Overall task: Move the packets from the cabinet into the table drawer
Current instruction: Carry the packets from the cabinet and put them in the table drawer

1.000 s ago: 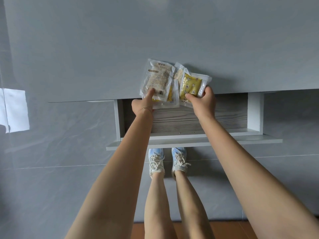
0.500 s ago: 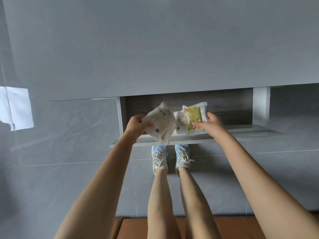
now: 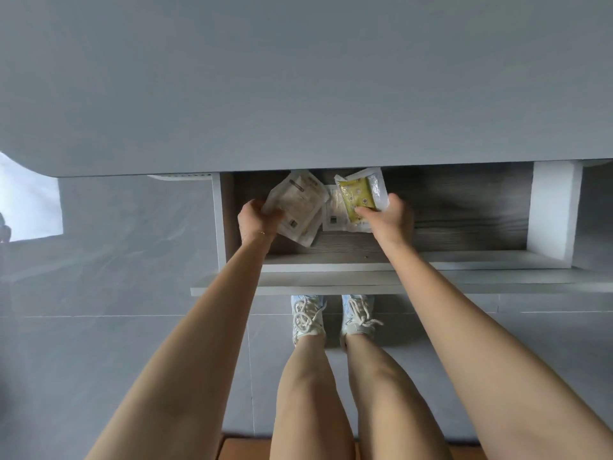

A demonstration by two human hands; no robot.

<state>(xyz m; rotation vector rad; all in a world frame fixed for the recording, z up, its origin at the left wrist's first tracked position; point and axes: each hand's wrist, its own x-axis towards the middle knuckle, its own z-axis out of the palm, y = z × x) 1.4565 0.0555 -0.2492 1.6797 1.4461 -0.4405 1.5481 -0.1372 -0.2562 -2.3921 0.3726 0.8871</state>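
The table drawer (image 3: 431, 260) is pulled open below the grey tabletop (image 3: 298, 78), showing a dark wood-grain bottom. My left hand (image 3: 257, 219) grips a white and beige packet (image 3: 298, 207) low inside the drawer's left part. My right hand (image 3: 388, 220) pinches a yellow packet (image 3: 360, 197) with clear edges beside it. Between the two lies a white packet (image 3: 333, 214), partly covered by both. The cabinet is out of view.
The drawer's white front panel (image 3: 331, 283) juts toward my legs and white shoes (image 3: 308, 318). A white divider (image 3: 552, 207) closes the drawer's right end. The drawer's right half shows bare wood grain. Grey tiled floor lies below.
Both hands have come down from the tabletop edge and carried the packets deep into the open drawer. The view has shifted closer to the drawer.
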